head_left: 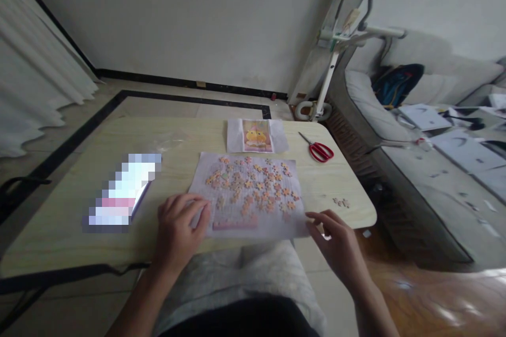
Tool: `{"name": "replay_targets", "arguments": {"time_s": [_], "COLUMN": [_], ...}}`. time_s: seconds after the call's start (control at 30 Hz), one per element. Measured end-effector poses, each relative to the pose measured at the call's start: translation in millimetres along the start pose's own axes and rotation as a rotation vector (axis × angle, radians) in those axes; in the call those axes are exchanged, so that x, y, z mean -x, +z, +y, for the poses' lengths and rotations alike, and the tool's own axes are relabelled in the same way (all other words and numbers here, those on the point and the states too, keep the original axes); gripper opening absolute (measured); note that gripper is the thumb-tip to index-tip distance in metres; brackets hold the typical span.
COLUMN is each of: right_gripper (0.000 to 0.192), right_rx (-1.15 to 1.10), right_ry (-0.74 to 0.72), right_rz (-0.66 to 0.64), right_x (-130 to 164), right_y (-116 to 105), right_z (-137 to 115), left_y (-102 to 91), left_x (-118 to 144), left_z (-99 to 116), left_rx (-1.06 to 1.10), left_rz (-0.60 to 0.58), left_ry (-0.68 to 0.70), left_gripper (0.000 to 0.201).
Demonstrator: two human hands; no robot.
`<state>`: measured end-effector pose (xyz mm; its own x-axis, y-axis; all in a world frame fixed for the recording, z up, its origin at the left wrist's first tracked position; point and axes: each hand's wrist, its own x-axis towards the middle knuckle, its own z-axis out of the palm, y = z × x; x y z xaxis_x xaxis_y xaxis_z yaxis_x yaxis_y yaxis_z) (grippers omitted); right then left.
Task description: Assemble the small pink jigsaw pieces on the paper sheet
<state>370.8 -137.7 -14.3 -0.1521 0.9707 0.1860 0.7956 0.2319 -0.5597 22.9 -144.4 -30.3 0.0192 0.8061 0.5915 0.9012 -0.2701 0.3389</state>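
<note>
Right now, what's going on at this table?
A person has both hands at a white sheet covered in loose puzzle pieces. The left hand is at its left edge; the right hand's fingertips are at its right edge, grip unclear. A pink strip lies along the near side. Beyond is a printed picture, with red-handled scissors to its right.

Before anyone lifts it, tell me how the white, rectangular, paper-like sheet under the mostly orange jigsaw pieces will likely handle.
The sheet looks thin, so it would probably bend when lifted by one edge. The jigsaw pieces scattered on it would likely slide if it tilted. The straight pink strip might slip too.
</note>
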Motion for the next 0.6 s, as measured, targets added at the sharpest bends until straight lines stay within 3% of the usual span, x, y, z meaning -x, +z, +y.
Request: {"name": "replay_targets", "arguments": {"time_s": [0.17,0.33,0.6], "right_gripper": [0.024,0.013,0.023], "right_rx": [0.007,0.104,0.054], "right_ry": [0.08,0.098,0.103], "right_rz": [-0.072,-0.113,-0.01], "right_x": [-4,-7,-6], "right_y": [15,20,23], "right_z": [-26,-42,-32], "left_y": [3.5,7.6,9.8], "left_x": [2,5,9], "left_z": [-1,-8,-11], "left_rx": [-0.002,0.012,0.008], "left_rz": [-0.015,-0.017,-0.044], "left_ry": [0.016,0.04,0.058], "left_gripper": [0.011,0.014,0.013]}}
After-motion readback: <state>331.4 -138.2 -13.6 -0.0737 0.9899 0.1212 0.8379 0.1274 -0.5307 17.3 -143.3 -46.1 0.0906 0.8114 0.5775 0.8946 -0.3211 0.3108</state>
